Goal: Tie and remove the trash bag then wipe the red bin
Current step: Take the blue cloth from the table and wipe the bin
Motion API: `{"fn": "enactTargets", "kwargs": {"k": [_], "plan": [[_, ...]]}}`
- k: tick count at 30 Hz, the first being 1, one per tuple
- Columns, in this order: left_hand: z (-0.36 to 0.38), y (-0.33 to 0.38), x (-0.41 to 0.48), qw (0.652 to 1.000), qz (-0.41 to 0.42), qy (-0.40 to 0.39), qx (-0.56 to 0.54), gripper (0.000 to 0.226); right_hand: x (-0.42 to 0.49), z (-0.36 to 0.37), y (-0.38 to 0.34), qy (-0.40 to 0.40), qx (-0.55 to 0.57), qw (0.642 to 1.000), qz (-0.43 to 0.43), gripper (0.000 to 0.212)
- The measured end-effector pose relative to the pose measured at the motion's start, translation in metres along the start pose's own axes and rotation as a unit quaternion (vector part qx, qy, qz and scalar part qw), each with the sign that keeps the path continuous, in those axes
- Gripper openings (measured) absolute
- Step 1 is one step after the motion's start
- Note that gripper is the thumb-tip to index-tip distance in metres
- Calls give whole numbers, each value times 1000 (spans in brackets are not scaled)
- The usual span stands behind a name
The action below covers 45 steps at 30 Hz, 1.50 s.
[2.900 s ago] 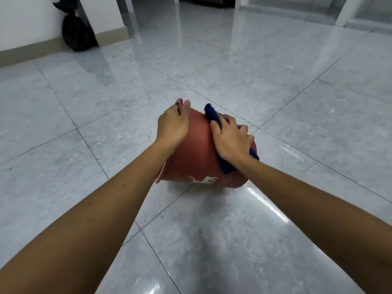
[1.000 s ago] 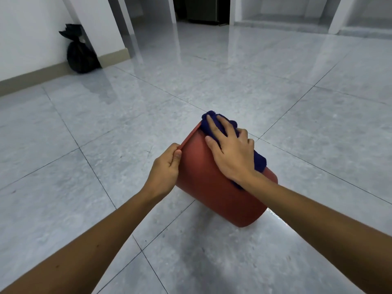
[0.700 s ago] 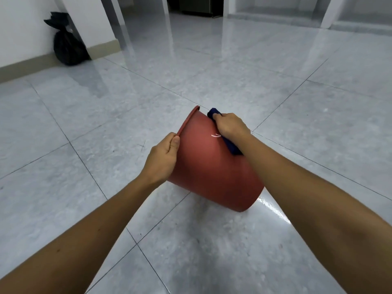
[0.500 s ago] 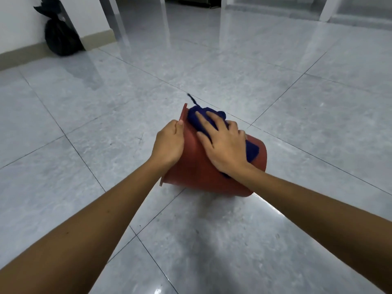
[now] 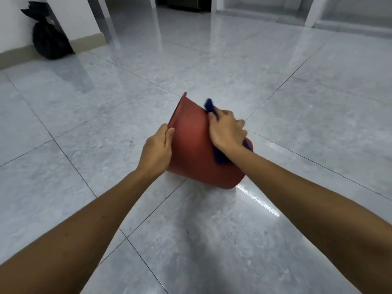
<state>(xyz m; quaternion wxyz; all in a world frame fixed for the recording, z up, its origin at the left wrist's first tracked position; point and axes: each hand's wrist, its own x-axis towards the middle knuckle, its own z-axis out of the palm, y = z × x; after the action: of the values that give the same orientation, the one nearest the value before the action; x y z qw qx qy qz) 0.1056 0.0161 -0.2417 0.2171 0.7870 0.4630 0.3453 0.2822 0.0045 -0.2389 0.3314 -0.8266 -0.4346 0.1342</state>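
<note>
Now our left hand (image 5: 156, 150) clamps the rim of the tilted red plastic bin (image 5: 194, 149); our right hand (image 5: 227, 130) presses a dark blue cloth (image 5: 220, 157) on its side.

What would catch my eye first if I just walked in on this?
The red bin, tipped on the glossy grey floor at the centre. The left hand grips its rim while the right hand presses a blue cloth against its side. A tied black trash bag sits by the far-left wall.

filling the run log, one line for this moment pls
step: wiping | left hand: grips red bin rim | right hand: presses blue cloth | bin: tilted
</note>
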Motion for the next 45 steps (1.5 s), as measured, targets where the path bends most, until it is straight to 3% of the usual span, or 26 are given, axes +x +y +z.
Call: {"fn": "enactTargets", "kwargs": {"k": [3, 5, 9, 12, 14, 16, 19, 21, 23, 25, 27, 30, 32, 34, 39, 42, 45], "plan": [[-1, 10, 16, 1000, 1, 14, 12, 35, -17, 11, -14, 11, 3, 990, -141, 46], [2, 18, 24, 1000, 7, 2, 28, 36, -13, 8, -5, 42, 10, 991, -128, 46], [4, 21, 16, 999, 40, 24, -23, 32, 1, -2, 49, 45, 33, 997, 60, 44], [-1, -8, -14, 989, 120, -41, 81, 31, 7, -16, 78, 15, 83, 976, 200, 42], [-2, -19, -22, 984, 119, -80, 109, 29, 6, -20, 77, 11, 92, 970, 226, 44], [-2, -14, -15, 988, 105, -76, 80, 35, 5, -19, 61, 26, 80, 980, 181, 47], [2, 1, 0, 990, 107, -36, 79, 39, 2, -14, 19, 27, 72, 996, 34, 45], [5, 10, 9, 993, 89, -3, 75, 38, -3, -8, -3, 20, 71, 994, -78, 45], [5, 16, 18, 995, 73, 11, 69, 41, -10, 0, -9, 32, 67, 989, -131, 47], [4, 15, 21, 997, 65, 14, 34, 40, -9, 4, 5, 54, 56, 991, -105, 46], [3, 6, 13, 998, 61, 1, -8, 30, -2, 3, 33, 62, 37, 997, -16, 46], [0, -13, -8, 996, 54, -69, 25, 28, 8, -9, 66, 33, 59, 986, 152, 42], [-2, -16, -10, 994, 50, -79, 52, 35, 6, -12, 66, 21, 76, 976, 204, 39], [-1, -6, -1, 994, 69, -50, 65, 35, 3, -13, 48, 33, 72, 985, 156, 43], [15, 24, 22, 996, 58, 2, 65, 46, -25, 4, -18, 78, 72, 987, -117, 47], [17, 27, 27, 999, 40, 16, 11, 41, -28, 11, -8, 98, 41, 989, -103, 47], [16, 17, 14, 998, 33, -47, -5, 27, -14, 8, 41, 87, 33, 996, 13, 46]]}}
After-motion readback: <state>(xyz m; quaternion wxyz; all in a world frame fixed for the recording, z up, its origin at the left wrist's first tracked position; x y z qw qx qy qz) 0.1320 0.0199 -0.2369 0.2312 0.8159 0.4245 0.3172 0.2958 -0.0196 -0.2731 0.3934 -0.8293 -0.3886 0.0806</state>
